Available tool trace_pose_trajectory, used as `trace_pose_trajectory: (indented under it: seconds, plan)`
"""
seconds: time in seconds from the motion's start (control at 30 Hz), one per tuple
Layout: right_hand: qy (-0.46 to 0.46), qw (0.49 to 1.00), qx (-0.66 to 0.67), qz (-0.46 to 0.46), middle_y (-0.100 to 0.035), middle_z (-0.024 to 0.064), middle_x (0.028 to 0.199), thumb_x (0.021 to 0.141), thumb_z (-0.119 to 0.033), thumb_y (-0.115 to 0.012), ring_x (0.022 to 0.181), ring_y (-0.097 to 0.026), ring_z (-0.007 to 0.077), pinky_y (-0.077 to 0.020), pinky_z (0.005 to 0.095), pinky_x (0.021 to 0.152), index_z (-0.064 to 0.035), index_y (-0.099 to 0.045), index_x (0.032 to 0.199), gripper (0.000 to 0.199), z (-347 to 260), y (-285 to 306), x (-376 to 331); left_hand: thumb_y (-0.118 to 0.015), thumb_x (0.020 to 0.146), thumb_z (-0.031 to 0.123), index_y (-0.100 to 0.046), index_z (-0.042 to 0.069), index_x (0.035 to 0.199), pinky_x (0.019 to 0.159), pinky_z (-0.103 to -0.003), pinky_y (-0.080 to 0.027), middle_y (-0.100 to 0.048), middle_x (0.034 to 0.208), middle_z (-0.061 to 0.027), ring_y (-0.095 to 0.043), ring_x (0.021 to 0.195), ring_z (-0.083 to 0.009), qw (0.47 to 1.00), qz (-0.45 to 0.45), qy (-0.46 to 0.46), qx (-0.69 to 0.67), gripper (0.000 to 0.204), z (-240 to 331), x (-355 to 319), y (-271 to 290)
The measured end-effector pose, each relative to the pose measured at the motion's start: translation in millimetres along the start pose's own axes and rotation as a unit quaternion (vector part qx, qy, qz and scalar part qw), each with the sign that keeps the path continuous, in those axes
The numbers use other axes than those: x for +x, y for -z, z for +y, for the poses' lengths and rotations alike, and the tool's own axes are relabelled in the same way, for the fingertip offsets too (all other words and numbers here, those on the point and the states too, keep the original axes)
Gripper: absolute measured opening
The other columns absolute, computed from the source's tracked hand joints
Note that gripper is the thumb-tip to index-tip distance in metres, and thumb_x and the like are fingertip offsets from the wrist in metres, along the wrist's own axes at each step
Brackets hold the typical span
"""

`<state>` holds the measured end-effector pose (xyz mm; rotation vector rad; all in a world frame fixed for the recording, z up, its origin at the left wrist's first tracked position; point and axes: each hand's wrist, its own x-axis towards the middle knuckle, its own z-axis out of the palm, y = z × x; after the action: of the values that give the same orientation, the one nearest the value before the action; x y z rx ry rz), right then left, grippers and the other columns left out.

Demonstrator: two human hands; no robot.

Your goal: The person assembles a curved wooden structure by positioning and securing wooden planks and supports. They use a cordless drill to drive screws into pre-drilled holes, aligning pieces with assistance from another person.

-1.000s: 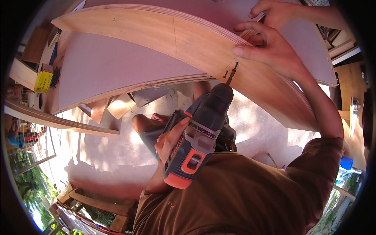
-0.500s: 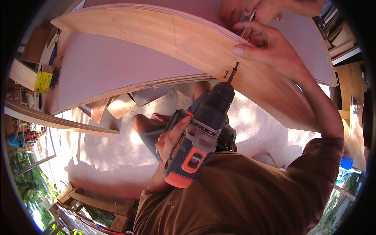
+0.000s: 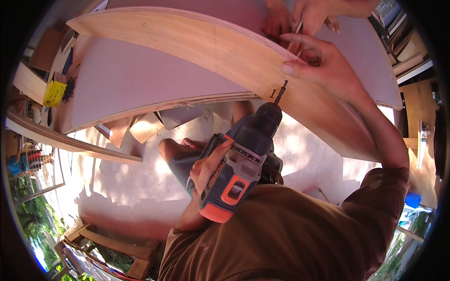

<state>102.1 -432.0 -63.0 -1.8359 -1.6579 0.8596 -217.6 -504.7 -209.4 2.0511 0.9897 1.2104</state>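
My left hand (image 3: 209, 169) is wrapped around a black, grey and orange cordless drill (image 3: 240, 161). Its bit (image 3: 279, 99) points up at a dark screw (image 3: 285, 84) on the face of a long curved plywood board (image 3: 187, 44). Just left of that stands a second screw (image 3: 273, 93), beside a pencil line. Over the board's upper edge my right hand (image 3: 323, 63) is clamped, thumb on the near face and fingers behind. Close to those fingers, another person's hands (image 3: 314, 16) hold a thin wooden piece against the board's far side; their grip is partly hidden.
Beneath the curved board lies a large pale panel (image 3: 126, 79). A yellow box (image 3: 55, 89) with a heap of dark screws (image 3: 69, 89) sits at the left. Another curved strip (image 3: 84, 147) juts out below it. Wood offcuts (image 3: 146, 127) lie on the floor.
The board, drill and hands sit slightly lower in the picture, as the view has shifted a little. The drill stays at the same screw, and both my hands keep their grips.
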Motion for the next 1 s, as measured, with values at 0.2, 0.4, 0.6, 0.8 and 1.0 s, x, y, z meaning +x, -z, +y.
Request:
trace_pose_trajectory:
  seconds: [0.2, 0.4, 0.6, 0.8, 1.0]
  plan:
    - [-0.008, 1.000, -0.021, -0.008, -0.074, 0.0083, 0.103, 0.095, -0.036, -0.082, 0.100, -0.066, 0.0123, -0.0504, 0.0304, 0.094, -0.0053, -0.048, 0.159, 0.079, -4, 2, -1, -0.068, 0.103, 0.015, -0.067, -0.002, 0.130, 0.091, -0.031, -0.060, -0.070, 0.119, -0.0092, -0.071, 0.102, -0.0176, 0.934, -0.014, 0.175, -0.311, 0.032, -4, -5, -1]
    - [0.008, 1.000, -0.003, -0.001, -0.074, 0.0082, 0.100, 0.094, -0.036, -0.082, 0.098, -0.066, 0.0122, -0.0506, 0.0299, 0.092, -0.0049, -0.049, 0.158, 0.078, -3, 1, -3, -0.067, 0.103, 0.010, -0.068, -0.002, 0.128, 0.093, -0.031, -0.061, -0.068, 0.119, -0.0085, -0.068, 0.105, -0.0160, 0.931, -0.001, 0.185, -0.313, 0.028, -2, -8, -2]
    - [0.041, 0.999, 0.002, 0.031, -0.075, 0.0144, 0.104, 0.086, -0.045, -0.086, 0.099, -0.070, 0.0192, -0.0542, 0.0348, 0.091, 0.0010, -0.059, 0.148, 0.082, -2, -1, 0, -0.084, 0.080, 0.006, -0.056, -0.008, 0.145, 0.081, -0.028, -0.059, -0.078, 0.113, -0.0204, -0.079, 0.092, -0.0231, 0.955, 0.002, 0.139, -0.261, 0.072, -16, -5, -9]
    - [0.007, 0.999, -0.019, 0.029, -0.075, 0.0094, 0.094, 0.089, -0.035, -0.086, 0.091, -0.067, 0.0131, -0.0521, 0.0300, 0.086, -0.0023, -0.057, 0.151, 0.076, -7, 1, -7, -0.088, 0.078, 0.008, -0.057, -0.005, 0.143, 0.080, -0.029, -0.059, -0.078, 0.113, -0.0186, -0.079, 0.091, -0.0223, 0.964, -0.025, 0.130, -0.230, 0.073, -25, -26, -15]
    - [0.014, 0.999, -0.031, 0.027, -0.075, 0.0068, 0.089, 0.091, -0.033, -0.085, 0.086, -0.065, 0.0095, -0.0504, 0.0275, 0.083, -0.0036, -0.054, 0.154, 0.076, -12, 2, -6, -0.091, 0.079, 0.011, -0.059, -0.002, 0.131, 0.081, -0.029, -0.060, -0.079, 0.114, -0.0171, -0.078, 0.094, -0.0207, 0.970, -0.013, 0.168, -0.177, 0.062, -20, -32, -12]
